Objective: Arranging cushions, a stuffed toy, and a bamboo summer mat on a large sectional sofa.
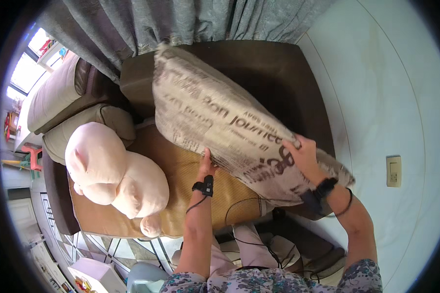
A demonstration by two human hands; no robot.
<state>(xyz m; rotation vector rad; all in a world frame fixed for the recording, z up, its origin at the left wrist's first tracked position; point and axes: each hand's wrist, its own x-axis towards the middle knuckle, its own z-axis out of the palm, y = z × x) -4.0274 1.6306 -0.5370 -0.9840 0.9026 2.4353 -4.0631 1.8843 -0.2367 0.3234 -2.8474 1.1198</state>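
Note:
A large beige cushion (220, 121) printed with dark lettering slants above the sofa, its far end up toward the backrest. My right hand (303, 157) grips its upper edge near the right end, thumb over the printed face. Along the lower edge, my left hand (207, 164) touches the cushion from beneath with the thumb up; its other fingers are partly hidden. Below lies a tan woven seat mat (190, 190) on the brown sofa (297, 88). To the left of my left arm rests a pale pink plush animal (117, 172).
Two beige-brown sofa cushions (62, 95) are stacked at the left. Grey curtains (168, 22) hang behind the sofa. A pale wall with a socket plate (393, 171) stands at the right. Black cables (238, 240) trail from my wrists. More cushions (315, 245) lie near my legs.

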